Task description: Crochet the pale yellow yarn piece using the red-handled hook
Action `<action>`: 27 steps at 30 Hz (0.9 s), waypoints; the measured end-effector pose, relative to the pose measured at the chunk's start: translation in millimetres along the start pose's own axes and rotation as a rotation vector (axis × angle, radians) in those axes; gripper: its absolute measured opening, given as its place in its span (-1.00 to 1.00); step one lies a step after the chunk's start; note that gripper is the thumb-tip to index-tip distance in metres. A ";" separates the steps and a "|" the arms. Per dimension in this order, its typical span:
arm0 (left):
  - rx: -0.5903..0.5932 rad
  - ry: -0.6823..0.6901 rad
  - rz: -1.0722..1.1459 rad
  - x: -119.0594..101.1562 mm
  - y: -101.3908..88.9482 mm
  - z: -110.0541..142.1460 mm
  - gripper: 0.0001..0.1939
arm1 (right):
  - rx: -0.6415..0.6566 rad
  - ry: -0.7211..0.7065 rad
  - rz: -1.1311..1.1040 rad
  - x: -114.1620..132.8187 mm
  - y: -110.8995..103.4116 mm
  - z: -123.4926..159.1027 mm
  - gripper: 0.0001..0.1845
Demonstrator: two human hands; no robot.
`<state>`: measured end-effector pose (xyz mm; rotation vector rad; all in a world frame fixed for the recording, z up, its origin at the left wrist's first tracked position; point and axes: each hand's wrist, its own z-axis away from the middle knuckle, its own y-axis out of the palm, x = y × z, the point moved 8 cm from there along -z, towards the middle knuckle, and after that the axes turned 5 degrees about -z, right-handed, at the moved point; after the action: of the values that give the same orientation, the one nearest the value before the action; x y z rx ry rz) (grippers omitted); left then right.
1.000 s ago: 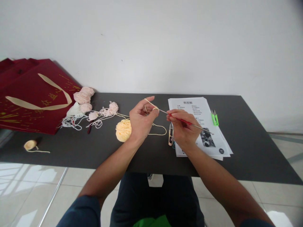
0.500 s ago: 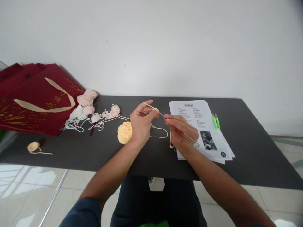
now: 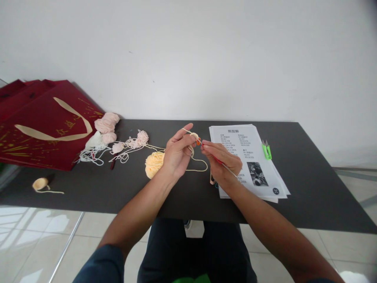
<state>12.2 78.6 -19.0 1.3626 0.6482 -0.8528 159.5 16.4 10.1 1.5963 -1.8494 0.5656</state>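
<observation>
My left hand (image 3: 179,151) pinches a small cream crochet piece (image 3: 194,136) between thumb and fingers, with yarn running over the raised index finger. A small orange item (image 3: 198,141), perhaps a stitch marker, hangs at the piece. In my right hand (image 3: 222,161) is a crochet hook (image 3: 218,160) with a red grip, its tip meeting the crochet piece. From my left hand a strand of yarn loops down over the table. The pale yellow yarn ball (image 3: 154,164) lies just left of my left wrist, partly hidden by it.
Printed sheets (image 3: 235,157) lie under and beyond my right hand, with green thread snips (image 3: 266,149) on their right edge. Pink and white yarn (image 3: 106,124) rests by dark red bags (image 3: 44,125) at left. A small cream crocheted cup (image 3: 40,183) sits near the table's front left.
My right hand has moved slightly left with the hook, whose tip is now closer in at the crochet piece. The yarn between the hands is less stretched out.
</observation>
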 end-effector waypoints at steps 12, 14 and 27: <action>0.053 0.075 -0.182 -8.5 3.0 0.1 -0.48 | -0.075 0.346 -0.386 -30.2 -8.1 -14.7 -0.89; 0.047 0.111 -0.248 -10.2 3.0 1.0 -0.48 | -0.065 0.327 -0.356 -26.9 -11.4 -18.7 -0.87; -0.161 0.481 -0.670 -26.1 -1.7 14.0 -0.58 | -0.084 0.109 -0.025 9.3 -13.8 -13.2 -0.89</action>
<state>-4.8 68.5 3.1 1.2153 1.5718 -0.9659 174.6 16.3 24.9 1.5020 -1.7480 0.5460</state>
